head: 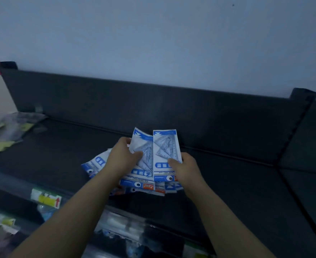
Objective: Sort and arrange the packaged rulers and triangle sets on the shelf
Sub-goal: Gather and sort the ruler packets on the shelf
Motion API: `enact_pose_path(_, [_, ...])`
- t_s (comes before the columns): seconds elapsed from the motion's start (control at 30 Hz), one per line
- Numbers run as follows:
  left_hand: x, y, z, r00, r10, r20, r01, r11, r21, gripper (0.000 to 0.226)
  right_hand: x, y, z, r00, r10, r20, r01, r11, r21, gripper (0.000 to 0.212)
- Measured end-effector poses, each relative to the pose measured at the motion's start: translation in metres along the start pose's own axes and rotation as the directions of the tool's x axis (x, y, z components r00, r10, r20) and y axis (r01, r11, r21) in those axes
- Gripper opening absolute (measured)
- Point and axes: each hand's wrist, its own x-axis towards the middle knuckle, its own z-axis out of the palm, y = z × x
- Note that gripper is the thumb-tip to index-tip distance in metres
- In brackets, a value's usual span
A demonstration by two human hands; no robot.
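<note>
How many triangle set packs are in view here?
4 at least: one pack in the right hand, one in the left hand, one left of that hand, another beneath; overlap may hide more.

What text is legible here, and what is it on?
"GEOMETRIC": lower strip of the left pack, held by the left hand.
"2": in a circle on the same pack.
"OMETRIC": right pack; the rest is behind the right hand.
Red arrow: shelf tag; its print is blurred.
Orange logo on the left pack: too blurred to read.
</note>
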Motion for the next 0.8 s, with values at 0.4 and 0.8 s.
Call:
enact_pose_path(0.4, [0.001,-0.028,-0.007,0.978,0.208,0.009,-0.180,0.820,0.544,0.055,-0.003,0.013,0.010,0.968,-0.240,0.075,0.221,0.671,-0.708,0.039])
enact_pose_path(0.8, [-0.043,0.056,0.098,0.788,0.544,0.290,-0.616,0.703,0.355,0.046,-0.053,0.013,-0.116,0.917,-0.393,-0.069,0.167,0.536,-0.828,0.049])
